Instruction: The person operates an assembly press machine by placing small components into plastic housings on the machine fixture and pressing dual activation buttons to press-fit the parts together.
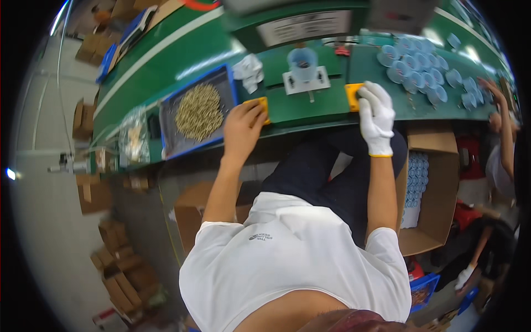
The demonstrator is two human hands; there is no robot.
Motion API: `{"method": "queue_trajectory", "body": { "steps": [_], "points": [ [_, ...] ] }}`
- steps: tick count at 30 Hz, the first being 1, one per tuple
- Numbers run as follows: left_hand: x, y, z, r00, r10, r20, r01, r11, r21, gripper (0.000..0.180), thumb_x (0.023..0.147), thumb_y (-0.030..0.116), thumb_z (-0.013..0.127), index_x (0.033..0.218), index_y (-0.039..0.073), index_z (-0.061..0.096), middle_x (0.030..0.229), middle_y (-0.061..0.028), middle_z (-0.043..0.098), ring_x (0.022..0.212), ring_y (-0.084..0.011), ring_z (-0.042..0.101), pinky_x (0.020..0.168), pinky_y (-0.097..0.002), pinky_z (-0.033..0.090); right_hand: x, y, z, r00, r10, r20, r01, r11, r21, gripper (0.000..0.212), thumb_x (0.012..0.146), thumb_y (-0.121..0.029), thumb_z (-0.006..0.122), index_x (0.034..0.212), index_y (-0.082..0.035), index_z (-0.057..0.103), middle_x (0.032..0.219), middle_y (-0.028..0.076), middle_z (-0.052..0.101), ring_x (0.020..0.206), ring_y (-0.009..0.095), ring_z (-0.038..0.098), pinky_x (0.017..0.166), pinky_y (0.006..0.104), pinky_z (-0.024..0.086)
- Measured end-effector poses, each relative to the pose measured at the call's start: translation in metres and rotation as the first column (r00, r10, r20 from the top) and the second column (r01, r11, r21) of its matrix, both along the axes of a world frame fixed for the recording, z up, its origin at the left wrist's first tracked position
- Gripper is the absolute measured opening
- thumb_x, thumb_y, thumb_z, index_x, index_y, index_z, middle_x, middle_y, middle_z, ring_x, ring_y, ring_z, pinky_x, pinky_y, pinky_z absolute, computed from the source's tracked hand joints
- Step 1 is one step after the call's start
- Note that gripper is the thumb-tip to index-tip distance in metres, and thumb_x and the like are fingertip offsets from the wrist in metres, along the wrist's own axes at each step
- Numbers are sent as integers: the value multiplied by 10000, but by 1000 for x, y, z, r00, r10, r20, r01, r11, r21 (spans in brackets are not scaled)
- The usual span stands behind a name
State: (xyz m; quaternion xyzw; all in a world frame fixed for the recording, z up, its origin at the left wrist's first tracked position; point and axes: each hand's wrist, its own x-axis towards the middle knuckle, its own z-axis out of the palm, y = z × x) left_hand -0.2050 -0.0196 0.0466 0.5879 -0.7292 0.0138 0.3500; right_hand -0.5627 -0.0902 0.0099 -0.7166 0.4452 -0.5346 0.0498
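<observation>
Left grip and right grip touch two yellow blocks.

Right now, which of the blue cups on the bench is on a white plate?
The leftmost cup, standing alone on the white plate; the other cups are spread out farther right.

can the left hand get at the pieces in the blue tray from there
Probably yes: the left hand is at a yellow block just beside the blue tray, and the pieces lie uncovered, with only the rim seeming to intervene.
</observation>
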Motion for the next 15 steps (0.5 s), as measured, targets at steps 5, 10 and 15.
{"method": "queue_trajectory", "body": {
  "steps": [5, 10, 15],
  "points": [
    [4, 1, -5, 999, 25, -48, -31, 992, -125, 163, 853, 122, 876, 955, 16, 806, 1100, -82, 807, 1069, -311, 756, 875, -410, 623, -7, 5, 15, 975, -105, -196, 89, 992, -87, 215, 929, -112, 743, 1101, -10, 822, 1263, 196, 762, 1192, 400, 695, 1088, 479, 534],
    [26, -2, 12, 985, -96, 144, 116, 983, -142, 203, 810, 188, 906, 909, 39, 811, 1151, -47, 790, 1057, -275, 740, 899, -385, 609, 7, -1, 11, 951, -97, -292, 107, 994, 17, 202, 1011, -191, 702, 1048, -2, 765, 1373, 207, 729, 1308, 395, 657, 1135, 483, 507],
    [119, -24, 4, 979, 139, -149, -97, 962, 255, 230, 907, 180, 827, 1113, 81, 846, 1173, -126, 756, 1015, -293, 737, 907, -418, 583, -11, -5, -33, 888, -7, 460, -62, 989, 135, 523, 1166, -369, 473, 1366, 81, 651, 1479, 218, 656, 1373, 312, 624, 1210, 445, 451]
  ]
}}
